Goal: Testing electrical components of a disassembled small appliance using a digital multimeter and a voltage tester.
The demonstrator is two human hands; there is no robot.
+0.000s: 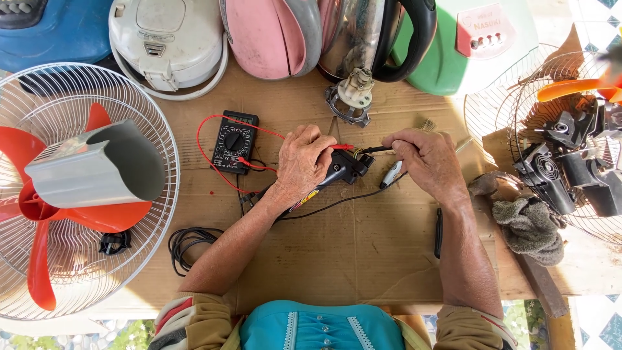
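My left hand [303, 161] grips a small black electrical part [348, 167] on the cardboard-covered bench [350, 253] and pinches a red meter probe [342, 147] against it. My right hand [427, 159] holds the black probe [374, 150], its tip touching the same part, with a white pen-like tool [391, 175] under the fingers. A black multimeter [235, 141] lies just left of my left hand, its red lead [207, 129] looping around it. A black cable [363, 196] runs from the part toward me.
A fan guard with red blades and a grey cover [97, 172] lies at left. Rice cookers [168, 42], a kettle [382, 35] and a green appliance [479, 39] line the back. Fan parts in a wire guard [564, 149] and a rag [531, 223] sit right. A coiled black cord [188, 243] lies near.
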